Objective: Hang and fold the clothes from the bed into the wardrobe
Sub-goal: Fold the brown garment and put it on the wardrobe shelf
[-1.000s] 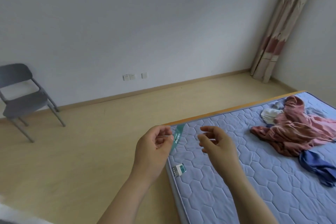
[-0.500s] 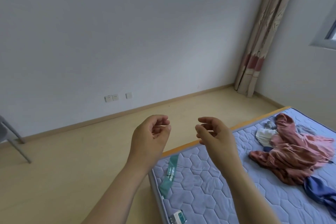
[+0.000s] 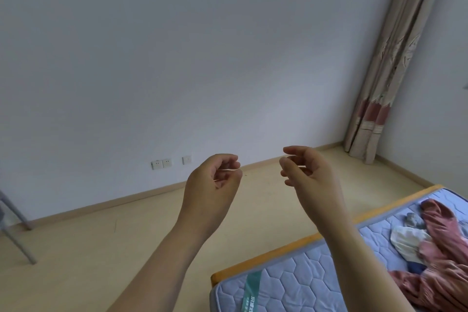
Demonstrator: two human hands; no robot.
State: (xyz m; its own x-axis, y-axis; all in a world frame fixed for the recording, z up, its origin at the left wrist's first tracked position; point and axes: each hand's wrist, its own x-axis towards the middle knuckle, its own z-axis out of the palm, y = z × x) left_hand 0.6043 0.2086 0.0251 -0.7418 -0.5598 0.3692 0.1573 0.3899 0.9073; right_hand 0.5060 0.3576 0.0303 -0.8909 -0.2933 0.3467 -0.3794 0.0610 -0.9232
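Both bare arms are raised in front of the person, over the floor (image 3: 88, 248) by the near corner of the bed (image 3: 304, 273). L hand (image 3: 210, 185) has its back to the camera. Its fingers (image 3: 229, 159) are curled in tight toward the thumb, tips nearly meeting it, and nothing shows in them. R hand (image 3: 309, 177) is near it w/ a gap between, palm turned toward the L. Its fingers (image 3: 293, 151) are only loosely bent, a little apart, holding nothing. Neither hand touches the bed or any cloth.

The clothes (image 3: 435, 256) lie in a heap on the bed at the far R, well apart from both hands. A crumpled pink garment (image 3: 440, 284) is on top, w/ a white piece (image 3: 407, 238) at its L side, a bit of dark blue (image 3: 415, 267) below that, and sth grey (image 3: 411, 219) beyond the white one. The heap runs out of frame on the R, so its full extent can't be told.

The mattress is blue, quilted in hexagons, w/ a teal strip (image 3: 250, 291) near the corner and an orange wood frame (image 3: 278, 251) along the edge.

Bkgd: plain wall (image 3: 177, 58) w/ sockets (image 3: 162, 163) low down, a curtain (image 3: 395, 58) in the R corner, chair legs (image 3: 15, 223) at the L edge.
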